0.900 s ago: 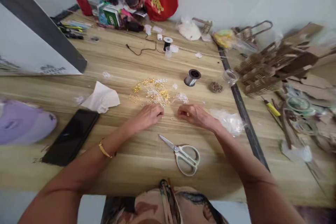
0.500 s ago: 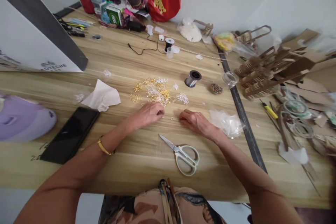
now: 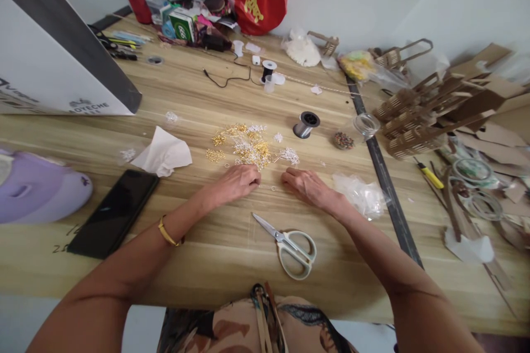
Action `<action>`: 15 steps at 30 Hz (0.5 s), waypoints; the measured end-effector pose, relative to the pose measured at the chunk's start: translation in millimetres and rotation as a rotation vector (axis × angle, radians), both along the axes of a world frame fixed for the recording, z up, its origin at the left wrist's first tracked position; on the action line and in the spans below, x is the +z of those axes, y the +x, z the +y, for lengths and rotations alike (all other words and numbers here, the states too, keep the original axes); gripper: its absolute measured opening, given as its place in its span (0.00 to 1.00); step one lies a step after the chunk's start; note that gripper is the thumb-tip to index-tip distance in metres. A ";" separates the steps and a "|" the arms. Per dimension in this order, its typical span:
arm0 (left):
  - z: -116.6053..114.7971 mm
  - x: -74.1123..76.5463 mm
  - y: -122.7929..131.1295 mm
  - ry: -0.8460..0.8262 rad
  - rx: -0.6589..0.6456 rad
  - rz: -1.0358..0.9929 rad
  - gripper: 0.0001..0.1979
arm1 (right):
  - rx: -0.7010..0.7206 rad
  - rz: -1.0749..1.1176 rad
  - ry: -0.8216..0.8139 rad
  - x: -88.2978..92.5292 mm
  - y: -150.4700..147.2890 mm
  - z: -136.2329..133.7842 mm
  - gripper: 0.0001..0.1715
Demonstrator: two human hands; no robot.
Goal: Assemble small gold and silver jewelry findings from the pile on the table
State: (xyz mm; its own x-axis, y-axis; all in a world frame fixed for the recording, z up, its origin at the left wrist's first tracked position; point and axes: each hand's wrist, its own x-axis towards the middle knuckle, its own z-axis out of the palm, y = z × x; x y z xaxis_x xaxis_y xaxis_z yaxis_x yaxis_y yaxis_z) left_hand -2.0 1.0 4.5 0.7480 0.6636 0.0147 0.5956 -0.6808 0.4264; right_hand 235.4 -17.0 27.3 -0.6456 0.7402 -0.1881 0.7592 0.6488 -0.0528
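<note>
My left hand (image 3: 240,182) rests on the table with its fingers closed in a pinch. Just right of its fingertips lies a thin silvery chain (image 3: 266,187) ending in a small ring (image 3: 273,188). I cannot tell whether those fingers grip the chain's end. My right hand (image 3: 305,185), also closed, sits beyond the ring; whatever its fingertips hold is hidden. Behind both hands spreads a pile of gold and silver jewellery findings (image 3: 252,149), with a smaller silver heap (image 3: 289,156) to its right. Scissors (image 3: 292,251) with pale handles lie in front of my hands.
A wire spool (image 3: 306,124), a bag of dark beads (image 3: 343,140) and clear plastic bags (image 3: 362,196) lie to the right. On the left are a white tissue (image 3: 163,154), a black phone (image 3: 114,212) and a purple object (image 3: 41,190). Small woven baskets (image 3: 409,121) stand far right.
My right hand's fingers have shifted slightly and curl closer toward the small silver heap. My left hand and the chain stay nearly in place. The whole view has shifted a little.
</note>
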 end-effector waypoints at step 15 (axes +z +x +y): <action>-4.8 1.8 4.3 0.035 0.023 0.116 0.10 | 0.069 0.054 0.088 -5.9 -31.4 34.9 0.12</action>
State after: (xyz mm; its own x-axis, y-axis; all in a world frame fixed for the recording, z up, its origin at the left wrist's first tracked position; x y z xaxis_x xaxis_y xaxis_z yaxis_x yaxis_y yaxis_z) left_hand 2.3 -3.8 6.3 0.7309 0.6808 -0.0475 0.6548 -0.6799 0.3302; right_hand 204.0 17.9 21.4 -0.7030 0.7057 -0.0875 0.7101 0.7033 -0.0330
